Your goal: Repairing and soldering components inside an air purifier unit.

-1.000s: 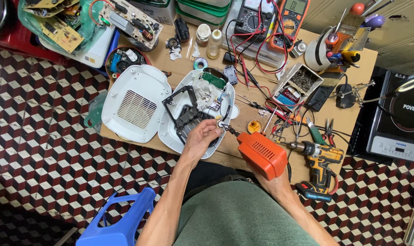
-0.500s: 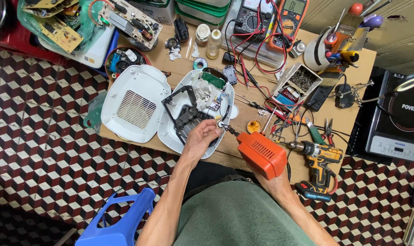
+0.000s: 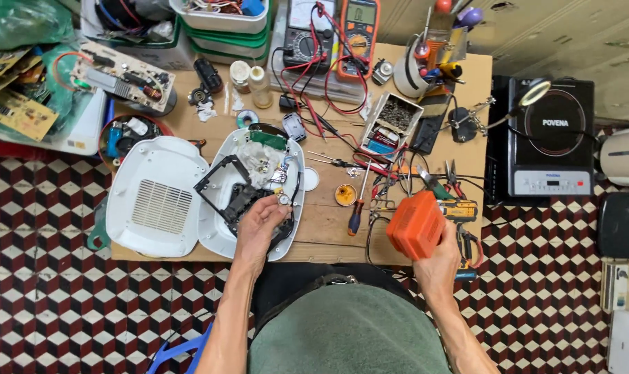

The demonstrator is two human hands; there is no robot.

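An opened white appliance shell [image 3: 221, 239] lies on the wooden table, with a black frame [image 3: 224, 187], wires and a green board inside it. My left hand [image 3: 257, 225] reaches into the shell, and its fingertips pinch a small round metal part [image 3: 283, 199] on the wiring. My right hand [image 3: 435, 266] grips an orange boxy power tool [image 3: 415, 225] at the table's front edge, right of the shell. The shell's other half, a white cover with a vent grille [image 3: 155, 197], lies just to the left.
A screwdriver [image 3: 356, 215] and a yellow tin [image 3: 345, 194] lie between the hands. A cordless drill [image 3: 460, 210], pliers, a box of screws [image 3: 392, 119], two multimeters [image 3: 359, 28], a circuit board [image 3: 117, 76] and bins crowd the table. An induction cooker [image 3: 550, 138] stands at right.
The view has shifted and straightened. My right hand has carried the orange tool to the right, away from the shell. My left hand stays inside the shell.
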